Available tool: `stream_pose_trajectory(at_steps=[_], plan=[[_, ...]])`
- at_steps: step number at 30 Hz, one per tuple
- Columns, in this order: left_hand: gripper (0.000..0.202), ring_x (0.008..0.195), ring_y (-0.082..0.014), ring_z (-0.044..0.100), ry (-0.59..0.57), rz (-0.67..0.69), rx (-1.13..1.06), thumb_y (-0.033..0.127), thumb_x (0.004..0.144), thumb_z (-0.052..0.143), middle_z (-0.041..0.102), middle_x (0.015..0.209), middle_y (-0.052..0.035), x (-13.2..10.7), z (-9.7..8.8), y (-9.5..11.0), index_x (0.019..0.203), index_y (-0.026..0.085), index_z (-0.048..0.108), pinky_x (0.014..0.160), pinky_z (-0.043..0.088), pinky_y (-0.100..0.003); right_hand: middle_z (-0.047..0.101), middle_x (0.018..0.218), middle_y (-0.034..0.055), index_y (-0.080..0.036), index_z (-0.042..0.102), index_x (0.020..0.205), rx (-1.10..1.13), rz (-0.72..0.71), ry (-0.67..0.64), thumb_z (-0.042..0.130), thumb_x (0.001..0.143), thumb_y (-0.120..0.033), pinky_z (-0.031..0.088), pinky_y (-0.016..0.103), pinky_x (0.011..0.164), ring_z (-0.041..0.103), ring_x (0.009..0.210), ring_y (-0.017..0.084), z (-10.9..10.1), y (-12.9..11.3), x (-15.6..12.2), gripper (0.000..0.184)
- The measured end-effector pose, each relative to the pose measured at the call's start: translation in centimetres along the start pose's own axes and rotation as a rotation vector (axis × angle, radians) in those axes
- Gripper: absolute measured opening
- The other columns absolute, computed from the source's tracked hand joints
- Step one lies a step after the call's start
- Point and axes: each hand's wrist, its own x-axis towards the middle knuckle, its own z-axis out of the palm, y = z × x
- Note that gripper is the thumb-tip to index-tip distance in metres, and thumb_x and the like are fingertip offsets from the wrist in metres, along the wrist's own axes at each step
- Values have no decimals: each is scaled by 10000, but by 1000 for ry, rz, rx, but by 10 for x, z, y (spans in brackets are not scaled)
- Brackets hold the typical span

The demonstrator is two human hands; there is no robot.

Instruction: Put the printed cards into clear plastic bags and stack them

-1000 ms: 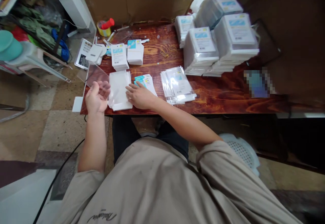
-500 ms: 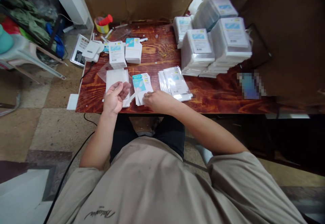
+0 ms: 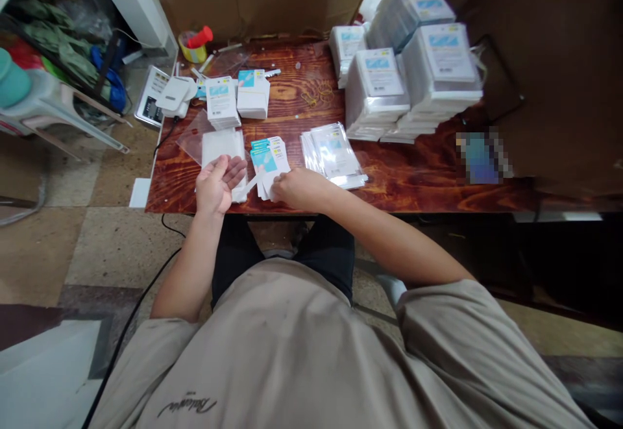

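Observation:
Palm up, my left hand (image 3: pixel 218 185) hovers over a stack of clear plastic sleeves (image 3: pixel 217 145), its fingers loosely apart and holding nothing I can see. To its right lies a fanned pile of printed blue and white cards (image 3: pixel 267 161) near the table's front edge. My right hand (image 3: pixel 296 189) is closed at the lower right corner of that pile, fingertips pinching a card; part of the grip is hidden behind the knuckles. Right of it lie several cards in clear sleeves (image 3: pixel 333 153), overlapping each other.
Tall stacks of sleeved cards (image 3: pixel 377 98) rise at the back right. Two card stacks (image 3: pixel 221 104) stand at the back left, beside a white device (image 3: pixel 172 97) and yellow tape (image 3: pixel 193 51). Yellow rubber bands (image 3: pixel 316 96) lie mid-table. Cardboard (image 3: pixel 267 0) walls the back.
The view has shifted slightly. My left hand's fingers have spread a little, while my right hand stays at the card pile's corner.

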Motion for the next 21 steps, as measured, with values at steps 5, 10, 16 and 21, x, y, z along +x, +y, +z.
stream_pose_trajectory(at_steps=[5, 10, 16, 21], plan=[[243, 874, -190, 775, 83, 33, -18, 332, 880, 778, 772, 921, -70, 3, 2, 1, 944, 170, 607, 790, 619, -277, 758, 873, 136, -119, 743, 982, 32, 47, 139, 513, 954, -165, 411, 291, 654, 698, 757, 226, 0, 11, -16, 236], [198, 867, -185, 773, 108, 87, -79, 317, 911, 743, 777, 909, -49, 4, 2, 0, 958, 186, 603, 781, 623, -274, 695, 721, 46, -163, 734, 941, 421, 525, 938, 501, 1009, -351, 401, 250, 591, 602, 623, 141, 9, 10, -58, 307], [275, 895, -199, 771, 18, 61, -97, 356, 860, 798, 778, 924, -58, -1, 14, -6, 958, 188, 604, 791, 614, -290, 549, 562, -23, -164, 691, 799, 1107, 563, 874, 621, 927, -453, 348, 231, 469, 457, 468, 98, 30, -7, -64, 324], [320, 926, -220, 765, -38, 68, -76, 386, 818, 831, 771, 931, -76, -11, 24, -15, 920, 182, 606, 802, 603, -323, 585, 625, -5, -161, 703, 830, 1076, 703, 1058, 619, 927, -463, 389, 243, 527, 500, 546, 109, 40, -8, -48, 328]])
